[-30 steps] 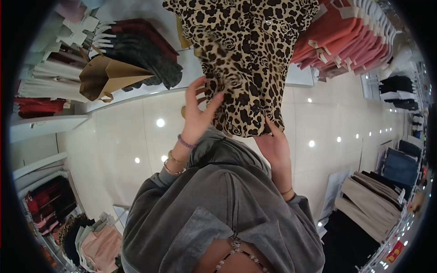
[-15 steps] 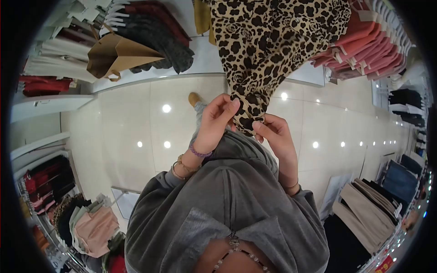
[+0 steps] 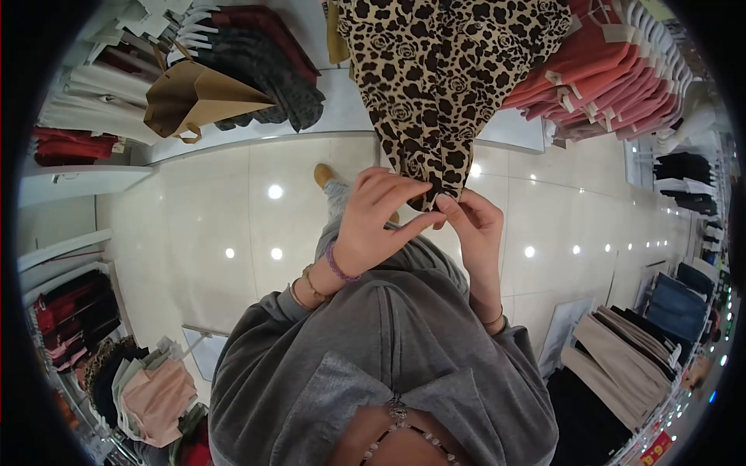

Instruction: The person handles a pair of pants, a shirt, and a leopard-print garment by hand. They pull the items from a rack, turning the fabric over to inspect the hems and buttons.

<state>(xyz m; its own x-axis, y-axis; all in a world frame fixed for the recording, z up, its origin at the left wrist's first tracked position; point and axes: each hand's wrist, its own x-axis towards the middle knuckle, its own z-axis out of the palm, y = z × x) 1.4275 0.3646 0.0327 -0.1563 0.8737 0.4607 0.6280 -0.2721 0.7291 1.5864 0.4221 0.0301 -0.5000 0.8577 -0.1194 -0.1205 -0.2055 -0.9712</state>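
Note:
A leopard-print garment (image 3: 435,85) with a row of buttons down its front hangs at the top middle, its lower end drawn to a narrow point between my hands. My right hand (image 3: 474,221) pinches that lower edge between thumb and fingers. At the left side of the same end is my left hand (image 3: 381,210), its thumb and fingers apart and its fingertips touching the cloth. Bracelets circle the left wrist.
Coral garments (image 3: 614,78) hang at the upper right, dark ones (image 3: 272,70) at the upper left beside a brown paper bag (image 3: 198,101). Folded trousers (image 3: 622,357) lie lower right. A pink garment (image 3: 159,396) hangs lower left. The floor (image 3: 210,202) is tiled.
My left hand has loosened its pinch and spread its thumb and fingers. The garment's front has straightened and shifted slightly left, while my right hand still pinches its lower end.

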